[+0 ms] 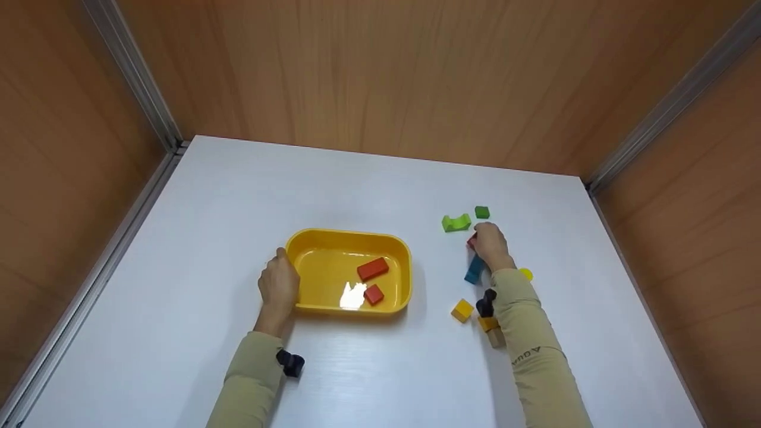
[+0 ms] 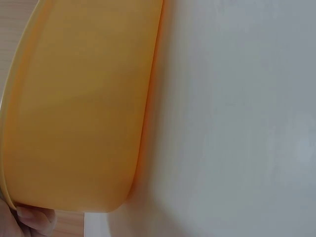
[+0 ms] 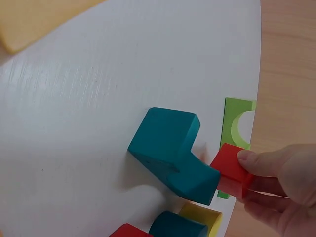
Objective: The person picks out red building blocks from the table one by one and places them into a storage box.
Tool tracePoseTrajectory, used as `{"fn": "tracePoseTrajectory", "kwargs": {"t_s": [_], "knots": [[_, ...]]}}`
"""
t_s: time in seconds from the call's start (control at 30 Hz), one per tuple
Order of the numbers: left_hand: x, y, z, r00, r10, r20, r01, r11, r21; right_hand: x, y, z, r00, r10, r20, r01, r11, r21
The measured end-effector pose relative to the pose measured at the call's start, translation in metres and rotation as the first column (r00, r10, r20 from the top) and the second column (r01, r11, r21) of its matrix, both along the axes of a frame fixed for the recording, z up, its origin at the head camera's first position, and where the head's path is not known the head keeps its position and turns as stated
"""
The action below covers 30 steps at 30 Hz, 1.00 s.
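My left hand [image 1: 279, 280] grips the left rim of a yellow tray [image 1: 351, 238]; its fingertips [image 2: 37, 219] show at the rim in the left wrist view. Inside the tray lie a red rectangular block [image 1: 373, 269] and a red cube [image 1: 374, 295]. Over on the right, my right hand [image 1: 492, 245] pinches a red block [image 3: 232, 168] between thumb and fingers. Close beside that block is a teal arch block [image 3: 170, 138], its curved notch facing the hand. A light green arch block [image 1: 456, 223] lies just beyond the fingers.
A green cube [image 1: 482, 212] sits past the right hand. Nearer are a yellow cube [image 1: 462, 310], an orange block [image 1: 488, 323] and a plain wooden block [image 1: 496, 339], partly under the right sleeve. A yellow round piece [image 1: 526, 274] lies right of the wrist. Wooden panels [image 1: 380, 77] enclose the white table.
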State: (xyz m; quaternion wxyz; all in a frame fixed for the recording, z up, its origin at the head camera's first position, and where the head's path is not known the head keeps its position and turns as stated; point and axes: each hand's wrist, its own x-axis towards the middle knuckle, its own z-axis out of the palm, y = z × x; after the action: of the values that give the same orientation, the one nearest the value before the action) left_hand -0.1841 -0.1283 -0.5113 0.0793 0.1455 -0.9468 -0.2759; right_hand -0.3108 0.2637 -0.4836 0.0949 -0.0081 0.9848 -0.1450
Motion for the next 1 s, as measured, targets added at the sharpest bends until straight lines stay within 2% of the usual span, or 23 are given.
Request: {"fn": "tracePoseTrajectory", "kwargs": {"t_s": [0.17, 0.37, 0.57, 0.67, 0.83, 1.0], "knots": [[0.001, -0.001, 0.000, 1.000, 0.000, -0.015, 0.000, 1.000, 0.003, 0.006, -0.006, 0.005, 1.000, 0.009, 0.003, -0.009, 0.999, -0.036], [0.001, -0.002, 0.001, 1.000, 0.006, -0.017, -0.006, 1.000, 0.003, 0.015, -0.017, 0.012, 0.994, 0.067, -0.087, -0.073, 0.995, -0.072], [0.001, -0.001, 0.001, 1.000, 0.005, -0.016, -0.005, 1.000, 0.006, 0.027, -0.032, 0.022, 0.969, 0.164, -0.185, -0.180, 0.981, -0.076], [0.001, -0.001, 0.001, 1.000, -0.002, -0.024, 0.002, 1.000, 0.007, 0.033, -0.040, 0.028, 0.946, 0.216, -0.243, -0.239, 0.969, -0.069], [0.002, -0.001, 0.000, 0.998, -0.017, -0.058, 0.017, 1.000, 0.006, 0.044, -0.055, 0.038, 0.918, 0.274, -0.285, -0.303, 0.951, -0.061], [0.001, -0.001, 0.000, 0.998, -0.014, -0.056, 0.014, 1.000, 0.005, 0.054, -0.071, 0.049, 0.935, 0.265, -0.235, -0.289, 0.955, -0.073]]}}
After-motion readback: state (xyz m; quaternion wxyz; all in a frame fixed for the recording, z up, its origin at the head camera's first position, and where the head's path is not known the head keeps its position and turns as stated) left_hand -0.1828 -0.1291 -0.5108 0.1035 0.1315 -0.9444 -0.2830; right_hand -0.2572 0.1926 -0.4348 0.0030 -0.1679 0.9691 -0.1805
